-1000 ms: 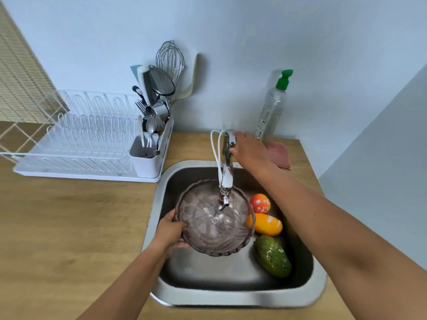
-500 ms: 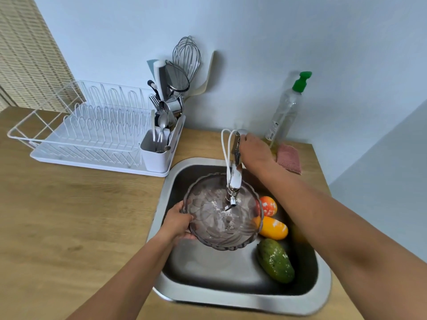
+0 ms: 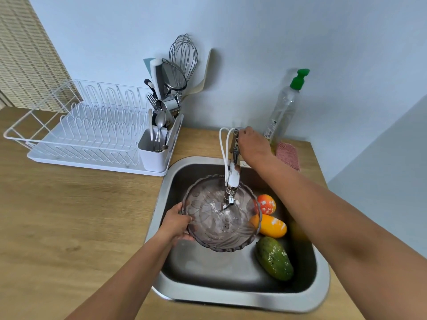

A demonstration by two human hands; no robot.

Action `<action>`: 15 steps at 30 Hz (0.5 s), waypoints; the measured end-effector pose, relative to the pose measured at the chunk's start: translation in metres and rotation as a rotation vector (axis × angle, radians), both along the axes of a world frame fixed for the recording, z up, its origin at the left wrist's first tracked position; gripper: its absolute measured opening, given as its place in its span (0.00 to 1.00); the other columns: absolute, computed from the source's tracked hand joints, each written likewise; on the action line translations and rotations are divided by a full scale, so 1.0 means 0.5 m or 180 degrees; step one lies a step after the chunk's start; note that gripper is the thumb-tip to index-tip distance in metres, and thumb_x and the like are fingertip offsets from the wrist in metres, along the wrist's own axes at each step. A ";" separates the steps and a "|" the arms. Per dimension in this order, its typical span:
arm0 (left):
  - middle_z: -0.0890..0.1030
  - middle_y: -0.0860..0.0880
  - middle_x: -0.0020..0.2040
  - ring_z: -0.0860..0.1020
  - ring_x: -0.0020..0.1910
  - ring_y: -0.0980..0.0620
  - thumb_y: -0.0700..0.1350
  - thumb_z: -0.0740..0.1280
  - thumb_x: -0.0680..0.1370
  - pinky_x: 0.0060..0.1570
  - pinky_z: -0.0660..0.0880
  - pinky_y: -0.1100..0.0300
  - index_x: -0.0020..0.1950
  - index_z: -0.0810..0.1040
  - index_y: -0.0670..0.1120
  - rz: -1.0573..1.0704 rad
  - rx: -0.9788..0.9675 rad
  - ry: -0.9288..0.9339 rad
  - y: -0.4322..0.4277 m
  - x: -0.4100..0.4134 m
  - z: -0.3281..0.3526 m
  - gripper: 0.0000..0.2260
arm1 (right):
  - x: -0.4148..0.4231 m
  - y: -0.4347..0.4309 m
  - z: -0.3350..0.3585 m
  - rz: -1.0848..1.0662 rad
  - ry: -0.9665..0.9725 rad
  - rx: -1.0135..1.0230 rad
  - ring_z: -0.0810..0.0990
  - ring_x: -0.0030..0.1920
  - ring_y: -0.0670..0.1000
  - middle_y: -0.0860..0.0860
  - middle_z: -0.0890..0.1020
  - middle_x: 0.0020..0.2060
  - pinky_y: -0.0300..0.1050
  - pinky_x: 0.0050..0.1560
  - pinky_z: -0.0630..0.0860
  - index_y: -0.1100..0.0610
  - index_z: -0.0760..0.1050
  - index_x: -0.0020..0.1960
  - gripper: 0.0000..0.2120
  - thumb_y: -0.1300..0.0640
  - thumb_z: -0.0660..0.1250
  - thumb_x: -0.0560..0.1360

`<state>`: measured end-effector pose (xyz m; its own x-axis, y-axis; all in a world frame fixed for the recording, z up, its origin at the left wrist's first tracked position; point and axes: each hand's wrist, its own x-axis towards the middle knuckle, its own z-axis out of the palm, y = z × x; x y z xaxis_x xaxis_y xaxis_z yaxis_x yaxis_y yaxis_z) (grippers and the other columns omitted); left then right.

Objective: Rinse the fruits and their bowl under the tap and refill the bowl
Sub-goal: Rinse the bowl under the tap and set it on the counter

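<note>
Grips unchanged since earlier frames: left hand (image 3: 175, 224) clamped on near-left rim of translucent grey scalloped bowl (image 3: 208, 218), held above steel sink (image 3: 231, 301) under chrome tap (image 3: 233, 176). Right hand (image 3: 253, 145) curled round tap's top. Round red-orange fruit (image 3: 265, 204), oval orange fruit (image 3: 271, 226) and oblong green fruit (image 3: 273, 258) lie in sink, right of bowl.

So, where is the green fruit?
In the head view, the green fruit lies in the sink, at its right side, next to the orange fruit and lower right of the bowl.
</note>
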<state>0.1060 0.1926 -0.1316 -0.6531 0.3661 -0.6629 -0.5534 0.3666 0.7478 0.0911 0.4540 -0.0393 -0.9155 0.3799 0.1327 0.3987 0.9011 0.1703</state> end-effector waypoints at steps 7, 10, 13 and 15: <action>0.80 0.40 0.61 0.82 0.54 0.33 0.32 0.62 0.80 0.26 0.82 0.51 0.73 0.70 0.48 -0.0034 -0.0091 -0.0002 0.000 0.001 0.000 0.23 | 0.004 0.010 -0.011 -0.0085 0.0295 -0.0504 0.79 0.57 0.60 0.59 0.75 0.60 0.54 0.52 0.78 0.62 0.67 0.70 0.19 0.66 0.60 0.79; 0.80 0.40 0.61 0.82 0.53 0.33 0.33 0.62 0.80 0.27 0.82 0.51 0.73 0.70 0.48 -0.0049 -0.0089 -0.0003 -0.004 -0.001 -0.002 0.23 | 0.038 -0.005 -0.033 -0.0394 0.1056 -0.1386 0.76 0.62 0.57 0.57 0.74 0.62 0.54 0.57 0.76 0.59 0.63 0.72 0.19 0.57 0.58 0.82; 0.80 0.41 0.61 0.82 0.54 0.34 0.34 0.63 0.80 0.34 0.84 0.46 0.71 0.71 0.49 -0.0042 -0.0066 -0.0015 -0.008 -0.004 -0.004 0.21 | 0.113 -0.050 -0.114 -0.0648 0.1709 -0.2169 0.77 0.54 0.55 0.55 0.77 0.52 0.51 0.50 0.74 0.55 0.73 0.55 0.11 0.55 0.53 0.83; 0.80 0.42 0.61 0.82 0.54 0.34 0.34 0.62 0.80 0.34 0.84 0.46 0.71 0.71 0.50 -0.0021 -0.0044 -0.0004 -0.008 -0.002 -0.006 0.21 | 0.164 -0.092 -0.189 -0.0685 0.0981 -0.2207 0.78 0.55 0.58 0.55 0.78 0.53 0.52 0.50 0.74 0.55 0.76 0.53 0.12 0.56 0.54 0.82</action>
